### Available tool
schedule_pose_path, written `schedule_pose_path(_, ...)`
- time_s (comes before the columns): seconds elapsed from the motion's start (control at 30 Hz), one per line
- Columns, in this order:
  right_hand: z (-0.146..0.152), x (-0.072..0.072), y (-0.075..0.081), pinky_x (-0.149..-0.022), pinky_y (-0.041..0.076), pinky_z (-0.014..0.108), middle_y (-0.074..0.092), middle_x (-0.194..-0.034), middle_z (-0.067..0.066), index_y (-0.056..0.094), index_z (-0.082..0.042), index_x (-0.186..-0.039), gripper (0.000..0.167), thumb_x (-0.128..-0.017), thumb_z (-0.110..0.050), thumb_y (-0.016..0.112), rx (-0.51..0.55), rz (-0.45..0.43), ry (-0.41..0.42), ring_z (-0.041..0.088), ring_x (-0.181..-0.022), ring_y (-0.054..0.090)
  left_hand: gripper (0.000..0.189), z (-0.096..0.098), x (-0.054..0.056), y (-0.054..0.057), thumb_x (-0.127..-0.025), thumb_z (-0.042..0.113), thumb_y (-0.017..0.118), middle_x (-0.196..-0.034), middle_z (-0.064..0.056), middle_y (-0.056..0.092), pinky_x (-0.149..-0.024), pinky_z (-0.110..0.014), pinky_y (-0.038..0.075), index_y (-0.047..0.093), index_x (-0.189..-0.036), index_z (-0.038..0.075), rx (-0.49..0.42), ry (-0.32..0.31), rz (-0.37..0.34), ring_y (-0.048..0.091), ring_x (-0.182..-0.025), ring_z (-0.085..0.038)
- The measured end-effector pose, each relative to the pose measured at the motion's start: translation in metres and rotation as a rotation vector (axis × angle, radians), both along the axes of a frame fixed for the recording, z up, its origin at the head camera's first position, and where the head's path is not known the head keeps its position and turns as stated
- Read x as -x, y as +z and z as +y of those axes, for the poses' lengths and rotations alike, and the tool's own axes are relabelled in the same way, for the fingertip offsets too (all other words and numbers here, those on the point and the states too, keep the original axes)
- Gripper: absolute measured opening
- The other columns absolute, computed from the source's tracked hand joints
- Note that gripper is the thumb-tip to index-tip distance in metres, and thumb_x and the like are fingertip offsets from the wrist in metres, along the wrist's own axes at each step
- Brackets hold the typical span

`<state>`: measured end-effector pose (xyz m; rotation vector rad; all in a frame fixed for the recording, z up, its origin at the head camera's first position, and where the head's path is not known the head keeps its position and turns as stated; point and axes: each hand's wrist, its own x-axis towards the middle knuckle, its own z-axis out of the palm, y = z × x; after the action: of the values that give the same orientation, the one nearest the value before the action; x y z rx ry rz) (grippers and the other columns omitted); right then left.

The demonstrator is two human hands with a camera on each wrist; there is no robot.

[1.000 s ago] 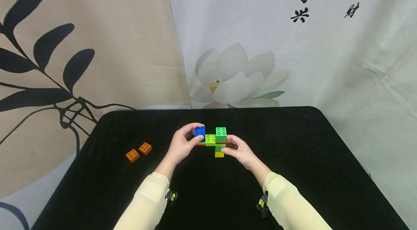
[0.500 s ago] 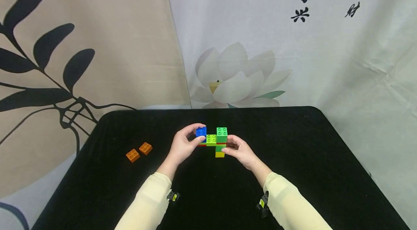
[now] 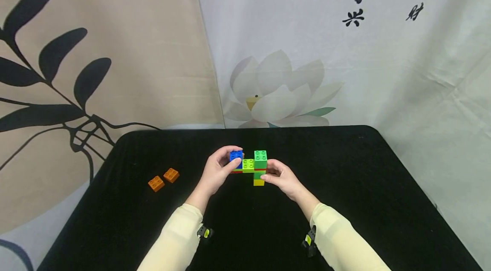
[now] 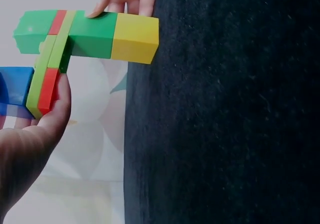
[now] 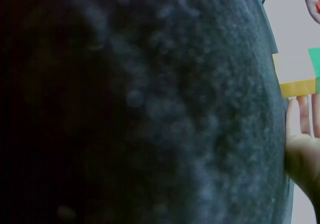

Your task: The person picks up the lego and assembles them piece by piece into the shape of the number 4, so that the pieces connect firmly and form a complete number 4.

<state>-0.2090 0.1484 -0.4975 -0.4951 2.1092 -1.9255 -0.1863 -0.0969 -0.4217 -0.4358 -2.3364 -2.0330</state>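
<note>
Both hands hold one joined build of toy building bricks over the middle of the table. My left hand (image 3: 215,170) grips its left end, thumb across the front of a blue brick (image 3: 235,154). A lime-green brick (image 3: 248,165) bridges across to a green brick (image 3: 260,159) on the right. In the left wrist view, thin red bricks (image 4: 48,88) sit under the lime layer, and a second green brick (image 4: 92,37) leads down to a yellow brick (image 4: 135,38). My right hand (image 3: 284,180) pinches the lower green brick. Its fingers (image 5: 303,115) show beside the yellow brick in the right wrist view.
Two orange bricks (image 3: 163,179) lie close together on the left of the black-covered table (image 3: 345,156). Behind the table's far edge hangs a pale printed cloth (image 3: 291,19) with a flower, leaves and dark lettering.
My left hand and the blue brick have shifted very slightly to the right over the last second. Both hands keep their hold; the orange bricks have not moved.
</note>
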Motion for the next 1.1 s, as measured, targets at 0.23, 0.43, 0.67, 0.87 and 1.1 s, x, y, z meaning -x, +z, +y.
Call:
schedule_pose_path(0.23,0.000,-0.001,0.003,-0.097,0.049,0.039,0.061,-0.126,0.018,0.053,0.002,-0.130,0.041,-0.093,-0.008,0.068,0.001,-0.003,-0.005,0.030,-0.113,0.057,0.030,0.002,-0.007,0.016,-0.093,0.002,0.066,-0.118,-0.022,0.062,-0.087,-0.032,0.055,0.062,-0.123,-0.005,-0.043,-0.015,0.014,0.060,-0.102,-0.032)
schedule_pose_path(0.43,0.000,-0.001,0.002,-0.097,0.049,0.040,0.061,-0.126,0.020,0.053,0.003,-0.130,0.041,-0.094,-0.007,0.068,-0.004,0.007,-0.004,0.031,-0.113,0.057,0.031,0.002,-0.010,0.020,-0.093,0.000,0.066,-0.119,-0.024,0.062,-0.088,-0.032,0.055,0.061,-0.123,-0.008,-0.053,-0.015,0.000,0.061,-0.102,-0.030)
schedule_pose_path(0.67,0.001,-0.001,0.001,-0.096,0.050,0.039,0.061,-0.126,0.019,0.054,0.002,-0.130,0.041,-0.093,-0.008,0.069,-0.007,0.003,-0.005,0.031,-0.113,0.057,0.035,0.000,-0.001,0.000,-0.095,0.005,0.066,-0.125,-0.018,0.060,-0.094,-0.035,0.053,0.061,-0.129,0.000,-0.017,0.009,-0.027,0.059,-0.109,-0.031)
schedule_pose_path(0.87,0.001,-0.001,0.000,-0.095,0.050,0.035,0.062,-0.125,0.017,0.055,0.001,-0.129,0.039,-0.093,-0.008,0.069,-0.001,-0.004,-0.007,0.030,-0.112,0.057,0.035,-0.008,0.004,-0.016,-0.096,0.013,0.067,-0.122,-0.015,0.062,-0.101,-0.045,0.047,0.062,-0.130,0.006,-0.019,0.028,0.025,0.060,-0.109,-0.031)
schedule_pose_path(1.1,0.001,-0.001,0.000,-0.095,0.050,0.036,0.061,-0.125,0.019,0.054,0.002,-0.129,0.040,-0.093,-0.007,0.068,0.002,0.008,-0.003,0.030,-0.112,0.058,0.030,-0.033,0.003,-0.018,-0.097,0.014,0.065,-0.124,-0.012,0.065,-0.103,-0.042,0.045,0.063,-0.126,0.006,-0.008,0.040,0.031,0.061,-0.115,-0.026)
